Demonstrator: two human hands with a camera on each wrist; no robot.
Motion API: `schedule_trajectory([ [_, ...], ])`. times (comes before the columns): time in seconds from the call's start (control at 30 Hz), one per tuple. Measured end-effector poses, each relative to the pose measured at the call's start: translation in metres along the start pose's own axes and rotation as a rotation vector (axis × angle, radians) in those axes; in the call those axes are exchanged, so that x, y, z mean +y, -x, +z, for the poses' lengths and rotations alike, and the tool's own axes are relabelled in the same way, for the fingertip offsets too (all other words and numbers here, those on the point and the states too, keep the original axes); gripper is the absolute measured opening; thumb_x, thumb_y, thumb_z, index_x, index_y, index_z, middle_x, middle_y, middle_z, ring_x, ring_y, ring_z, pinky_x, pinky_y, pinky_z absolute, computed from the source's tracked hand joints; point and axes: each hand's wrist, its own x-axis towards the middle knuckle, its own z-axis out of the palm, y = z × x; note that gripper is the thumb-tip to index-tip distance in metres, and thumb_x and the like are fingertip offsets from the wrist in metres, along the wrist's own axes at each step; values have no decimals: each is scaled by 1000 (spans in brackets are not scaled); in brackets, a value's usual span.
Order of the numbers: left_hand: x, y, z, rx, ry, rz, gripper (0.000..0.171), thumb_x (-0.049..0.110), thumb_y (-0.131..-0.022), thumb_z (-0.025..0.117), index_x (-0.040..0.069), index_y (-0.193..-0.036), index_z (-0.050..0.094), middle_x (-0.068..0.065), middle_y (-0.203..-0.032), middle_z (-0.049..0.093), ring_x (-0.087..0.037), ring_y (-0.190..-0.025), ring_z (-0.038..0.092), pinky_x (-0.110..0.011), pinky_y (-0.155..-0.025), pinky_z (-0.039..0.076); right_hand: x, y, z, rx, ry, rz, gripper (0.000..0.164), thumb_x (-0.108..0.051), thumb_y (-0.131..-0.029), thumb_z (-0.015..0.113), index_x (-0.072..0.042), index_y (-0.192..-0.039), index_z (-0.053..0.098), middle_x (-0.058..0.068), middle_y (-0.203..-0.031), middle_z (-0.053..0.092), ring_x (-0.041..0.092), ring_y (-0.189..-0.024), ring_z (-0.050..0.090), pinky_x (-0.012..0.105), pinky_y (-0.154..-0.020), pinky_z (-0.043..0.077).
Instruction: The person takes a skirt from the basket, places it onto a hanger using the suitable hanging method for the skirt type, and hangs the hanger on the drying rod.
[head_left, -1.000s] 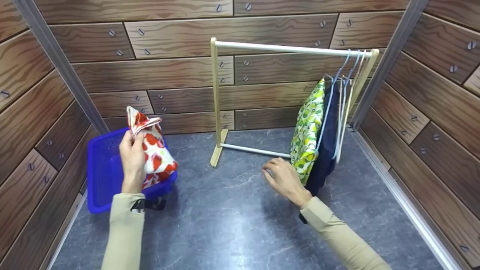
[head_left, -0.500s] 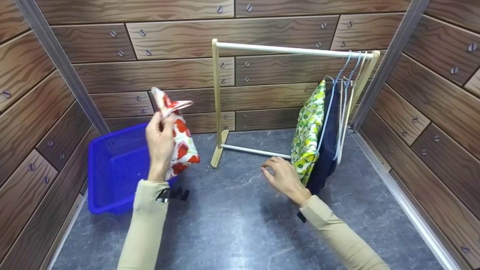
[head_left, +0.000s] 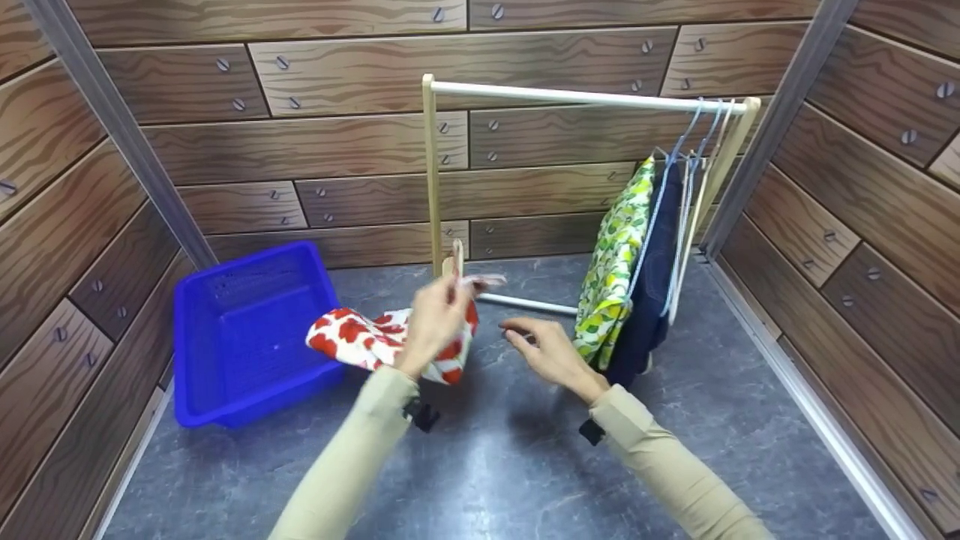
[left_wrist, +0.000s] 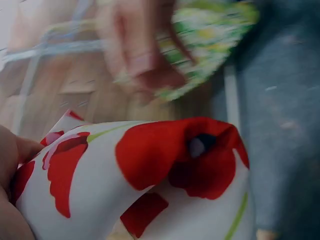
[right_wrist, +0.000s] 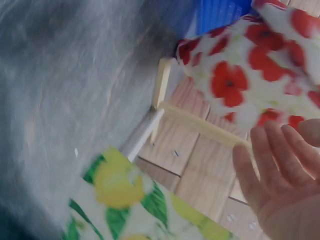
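My left hand (head_left: 433, 322) grips one end of a white cloth with a red poppy print (head_left: 349, 336) in front of the rack's left post. The rest of the cloth droops to the left, towards the blue basket (head_left: 259, 409); in the left wrist view the poppy cloth (left_wrist: 145, 155) is folded and thick. My right hand (head_left: 553, 351) holds nothing. Its fingers are loosely bent in the head view, and the right wrist view has the right hand (right_wrist: 285, 175) right beside the cloth. Just right of it hangs a lemon-print fabric (head_left: 611, 270).
A small clothes rack (head_left: 585, 97) of pale wood with white bars stands at the back. Dark blue clothing (head_left: 651, 315) and several blue and white hangers (head_left: 684, 225) crowd its right end. Wood-patterned walls (head_left: 360, 142) enclose the grey marbled floor (head_left: 480, 465).
My left hand has carried the poppy cloth rightward from over the basket to near my right hand. The right hand has barely shifted, its fingers now pointing left towards the cloth.
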Motion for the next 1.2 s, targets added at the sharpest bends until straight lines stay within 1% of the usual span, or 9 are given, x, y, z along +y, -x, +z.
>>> schedule_trajectory([
  [0.13, -16, 14, 35, -67, -22, -34, 20, 26, -99, 53, 13, -87, 62, 3, -68, 52, -11, -60, 48, -26, -52, 41, 1, -2, 4, -58, -145, 172, 36, -24, -105, 47, -6, -132, 60, 16, -114, 71, 23, -95, 70, 34, -82, 58],
  [0.27, -26, 29, 61, -110, -3, -14, 16, 22, -98, 54, 12, -85, 59, 3, -72, 53, -9, -62, 49, -24, -54, 44, 6, -7, 7, -47, -453, 384, 48, -32, -107, 36, 3, -138, 49, 29, -123, 62, 30, -100, 69, 38, -82, 59],
  [0.43, -31, 45, 80, -262, 23, 65, 15, 20, -98, 53, 8, -97, 63, -5, -89, 64, -15, -79, 60, -30, -71, 52, 16, -9, 8, 11, -656, 583, 55, -45, -105, 35, 3, -126, 54, 18, -113, 66, 23, -94, 68, 41, -77, 59],
  [0.57, -36, 51, 85, -398, -37, 139, 19, 19, -99, 52, 7, -109, 63, -9, -102, 67, -21, -96, 62, -36, -87, 51, 21, -6, 6, -1, -610, 645, 58, -51, -103, 37, -1, -120, 59, 11, -103, 67, 19, -89, 66, 39, -74, 58],
  [0.67, -45, 52, 84, -480, -40, 160, 19, 15, -98, 54, 5, -111, 63, -12, -106, 67, -27, -102, 63, -39, -92, 50, 29, -4, 7, 2, -544, 651, 62, -53, -103, 35, -1, -131, 55, 16, -117, 64, 26, -105, 63, 41, -90, 53],
  [0.8, -63, 48, 74, -563, -25, 93, 31, 13, -97, 55, -2, -124, 59, -19, -122, 65, -33, -113, 61, -45, -100, 47, 41, 1, 14, -24, -473, 661, 71, -58, -99, 42, -5, -147, 39, 24, -137, 54, 36, -123, 55, 48, -102, 46],
  [0.93, -84, 42, 55, -553, -36, -21, 39, 16, -97, 56, -5, -130, 56, -23, -128, 61, -37, -116, 59, -50, -101, 46, 48, 10, 21, -128, -277, 617, 73, -59, -93, 55, -8, -145, 43, 21, -137, 55, 36, -123, 56, 50, -101, 47],
  [1.03, -100, 40, 41, -523, -81, -62, 34, 15, -96, 58, -5, -123, 60, -22, -123, 64, -38, -112, 60, -50, -97, 48, 52, 19, 24, -251, -47, 491, 74, -50, -87, 68, -7, -143, 46, 20, -140, 54, 37, -127, 52, 51, -106, 42],
  [1.2, -122, 40, 23, -471, -304, -139, 27, 14, -89, 67, -2, -110, 65, -21, -108, 67, -38, -102, 62, -52, -89, 50, 58, 32, 28, -445, 151, 327, 77, -28, -80, 80, -13, -147, 45, 28, -149, 38, 45, -136, 39, 60, -107, 37],
])
